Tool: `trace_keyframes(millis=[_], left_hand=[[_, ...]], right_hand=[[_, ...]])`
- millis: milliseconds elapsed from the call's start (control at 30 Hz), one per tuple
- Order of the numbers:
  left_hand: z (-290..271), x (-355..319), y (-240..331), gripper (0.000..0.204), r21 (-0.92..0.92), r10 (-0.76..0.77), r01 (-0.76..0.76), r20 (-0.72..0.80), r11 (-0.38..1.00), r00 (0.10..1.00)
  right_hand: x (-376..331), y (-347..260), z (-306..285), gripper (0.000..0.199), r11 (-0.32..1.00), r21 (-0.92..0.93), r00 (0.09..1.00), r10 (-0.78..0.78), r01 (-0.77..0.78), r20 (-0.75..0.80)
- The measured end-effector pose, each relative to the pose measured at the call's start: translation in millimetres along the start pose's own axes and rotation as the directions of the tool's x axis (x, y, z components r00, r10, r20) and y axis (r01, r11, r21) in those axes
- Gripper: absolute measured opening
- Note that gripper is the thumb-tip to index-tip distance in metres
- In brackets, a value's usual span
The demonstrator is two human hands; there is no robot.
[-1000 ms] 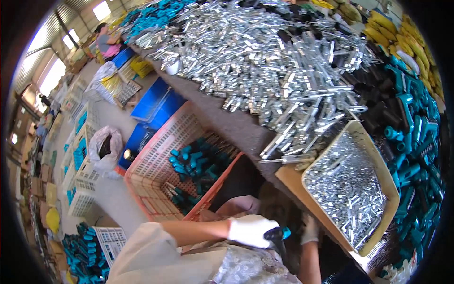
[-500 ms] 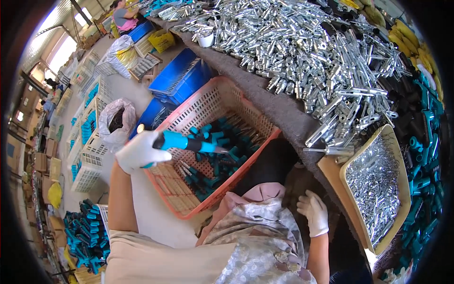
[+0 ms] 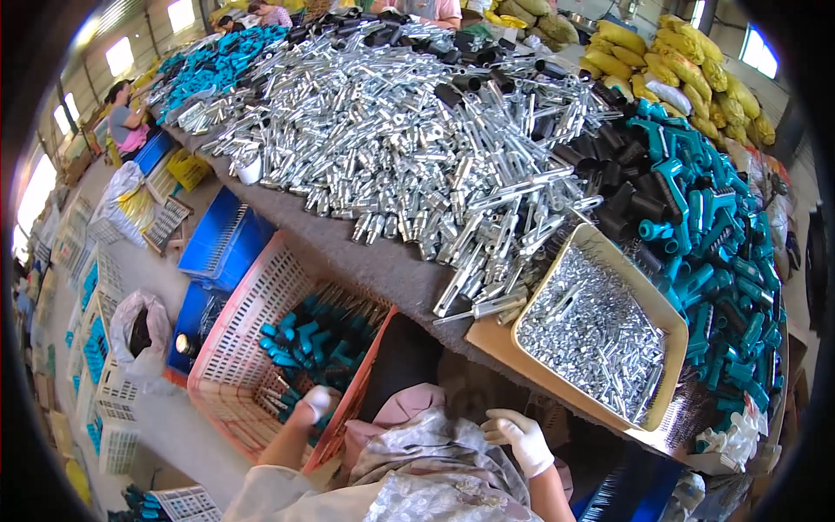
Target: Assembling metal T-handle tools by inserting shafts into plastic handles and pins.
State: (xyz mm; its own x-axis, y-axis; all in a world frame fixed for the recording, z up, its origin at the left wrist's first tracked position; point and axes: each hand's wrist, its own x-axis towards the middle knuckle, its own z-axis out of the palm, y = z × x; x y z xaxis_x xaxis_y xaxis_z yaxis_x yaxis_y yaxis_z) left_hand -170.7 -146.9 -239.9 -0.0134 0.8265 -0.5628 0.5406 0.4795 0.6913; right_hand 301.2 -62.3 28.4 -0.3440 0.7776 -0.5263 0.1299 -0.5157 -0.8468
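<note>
While the left hand [image 3: 315,402], gloved white, reaches down into the pink crate [image 3: 261,322], its grip is closed at the teal-handled tools [image 3: 309,344] piled there; whether it actually grasps one cannot be told. The crate sits on the floor just below the tabletop [image 3: 383,270] edge. The right hand [image 3: 522,435], also gloved, rests over the lap with fingers loosely curled, grasping nothing visible. A tray [image 3: 600,335] of small metal parts lies near it on the tabletop, beside heaped silver rods [image 3: 417,139].
</note>
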Motion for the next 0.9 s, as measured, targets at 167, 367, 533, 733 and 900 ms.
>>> trace_keyframes(millis=[167,367,533,733,900], left_hand=[[-125.9,-74.4,263.5,0.023,-0.071,0.264,-0.260,0.055,0.963,0.963],[-105.7,-69.6,435.2,0.023,0.599,0.866,-0.627,-0.311,0.498,0.391],[-82.8,-43.7,469.7,0.027,0.686,0.655,-0.305,-0.328,0.661,0.681],[-88.8,-38.8,466.2,0.038,0.455,0.571,-0.410,-0.308,0.791,0.761],[-102.3,-23.9,437.4,0.054,-0.003,0.550,-0.563,-0.206,0.827,0.809]], right_hand=[[-33.4,-89.6,13.4,0.030,0.974,-0.097,0.958,-0.179,0.205,0.225],[-8.8,-214.3,43.9,0.017,0.251,-0.685,0.672,-0.583,0.684,0.457],[63.7,-277.2,6.1,0.015,-0.090,-0.850,0.514,-0.762,0.519,0.394],[145.1,-341.7,-29.0,0.022,-0.156,-0.947,0.481,-0.831,0.281,0.279],[193.5,-358.3,-24.3,0.029,-0.111,-0.989,0.591,-0.793,0.098,0.147]])
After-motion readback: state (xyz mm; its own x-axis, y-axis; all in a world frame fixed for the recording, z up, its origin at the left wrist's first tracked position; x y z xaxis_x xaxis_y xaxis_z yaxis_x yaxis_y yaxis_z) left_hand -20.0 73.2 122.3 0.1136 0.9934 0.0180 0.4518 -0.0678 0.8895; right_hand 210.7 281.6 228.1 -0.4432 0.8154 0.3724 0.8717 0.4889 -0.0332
